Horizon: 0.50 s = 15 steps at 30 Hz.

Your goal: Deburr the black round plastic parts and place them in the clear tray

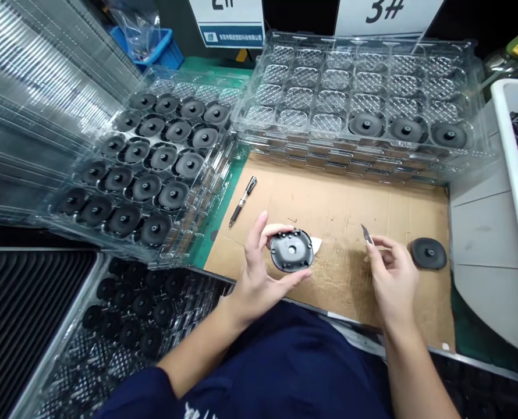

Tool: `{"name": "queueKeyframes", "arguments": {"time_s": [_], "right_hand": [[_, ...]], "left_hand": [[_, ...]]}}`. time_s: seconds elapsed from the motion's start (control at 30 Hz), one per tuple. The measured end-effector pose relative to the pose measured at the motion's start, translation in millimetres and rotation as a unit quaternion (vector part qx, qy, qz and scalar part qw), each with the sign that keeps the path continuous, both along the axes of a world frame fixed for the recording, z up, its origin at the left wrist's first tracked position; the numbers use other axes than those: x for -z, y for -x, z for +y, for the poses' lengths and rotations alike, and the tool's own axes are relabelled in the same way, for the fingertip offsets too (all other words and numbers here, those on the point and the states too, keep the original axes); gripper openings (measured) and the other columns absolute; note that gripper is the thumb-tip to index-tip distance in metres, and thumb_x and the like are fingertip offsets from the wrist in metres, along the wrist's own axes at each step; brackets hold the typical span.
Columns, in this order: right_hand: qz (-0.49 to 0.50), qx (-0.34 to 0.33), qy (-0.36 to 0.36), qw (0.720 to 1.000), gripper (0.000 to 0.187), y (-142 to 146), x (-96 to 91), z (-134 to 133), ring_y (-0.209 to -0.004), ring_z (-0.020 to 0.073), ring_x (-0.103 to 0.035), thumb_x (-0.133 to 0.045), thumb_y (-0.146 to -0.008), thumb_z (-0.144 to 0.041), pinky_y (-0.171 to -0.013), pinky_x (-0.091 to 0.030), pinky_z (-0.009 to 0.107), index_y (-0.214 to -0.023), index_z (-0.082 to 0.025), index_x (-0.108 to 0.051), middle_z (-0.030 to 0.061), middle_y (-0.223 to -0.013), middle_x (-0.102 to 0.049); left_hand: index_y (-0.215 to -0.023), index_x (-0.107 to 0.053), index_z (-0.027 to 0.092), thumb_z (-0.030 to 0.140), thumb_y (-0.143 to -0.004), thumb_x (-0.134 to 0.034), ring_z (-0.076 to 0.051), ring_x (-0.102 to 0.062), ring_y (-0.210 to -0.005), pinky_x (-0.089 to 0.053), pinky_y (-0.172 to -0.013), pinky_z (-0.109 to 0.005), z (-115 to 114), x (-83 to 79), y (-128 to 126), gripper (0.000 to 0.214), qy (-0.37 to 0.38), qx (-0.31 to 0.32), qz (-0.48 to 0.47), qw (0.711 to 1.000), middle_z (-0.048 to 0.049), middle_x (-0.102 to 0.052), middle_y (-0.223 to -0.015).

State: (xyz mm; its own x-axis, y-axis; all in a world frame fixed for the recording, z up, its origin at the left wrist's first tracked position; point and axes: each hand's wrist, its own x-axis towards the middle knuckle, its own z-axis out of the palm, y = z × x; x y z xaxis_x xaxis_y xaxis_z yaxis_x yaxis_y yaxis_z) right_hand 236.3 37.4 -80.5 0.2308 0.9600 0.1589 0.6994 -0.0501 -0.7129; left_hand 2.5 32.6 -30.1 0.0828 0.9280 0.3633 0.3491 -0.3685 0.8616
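Between thumb and fingers, my left hand (259,276) grips a black plastic cover (302,258) by its edges, above a sheet of cardboard (329,198). The cover's inner side faces me, with a pale centre hole and small pegs around the rim. My right hand (394,273) pinches a small pointed blade (366,234), its tip angled up and left, apart from the cover. Right of that hand, a second black cover (429,253) lies on the cardboard with its centre post up. A white scrap (315,244) shows behind the held cover.
A pen (242,201) lies at the cardboard's left. Clear trays (237,125) are stacked at the back, three covers in the front row. Another tray stack (180,233) at left holds many covers. A white bin (503,93) stands right, a blue bin (171,49) back left.
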Motion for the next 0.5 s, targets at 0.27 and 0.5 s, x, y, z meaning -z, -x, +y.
{"name": "queueKeyframes", "arguments": {"time_s": [0.27, 0.5], "right_hand": [[0.102, -0.180, 0.015, 0.978, 0.023, 48, -82.8, -23, -0.090, 0.0128, -0.060, -0.057, -0.085, -0.016, -0.077, -0.049, 0.024, -0.106, -0.025, -0.063, 0.0011, -0.100, -0.064], [0.053, -0.208, 0.007, 0.977, 0.024, 49, -91.7, -19, -0.086, 0.0112, -0.061, -0.056, -0.085, -0.014, -0.078, -0.048, 0.023, -0.107, -0.022, -0.062, 0.0011, -0.098, -0.064]], "left_hand": [[-0.142, -0.013, 0.027, 0.026, -0.064, -0.079, -0.025, -0.054, -0.106, -0.045, -0.092, -0.043, 2, -6.8, -2, 0.103, -0.069, -0.057, 0.084, 0.992, -0.0116, -0.052, -0.118], [-0.142, -0.015, 0.027, 0.024, -0.062, -0.080, -0.026, -0.055, -0.105, -0.045, -0.091, -0.045, 5, -3.2, -2, 0.104, -0.110, -0.073, 0.113, 0.985, -0.0122, -0.052, -0.121]]}}
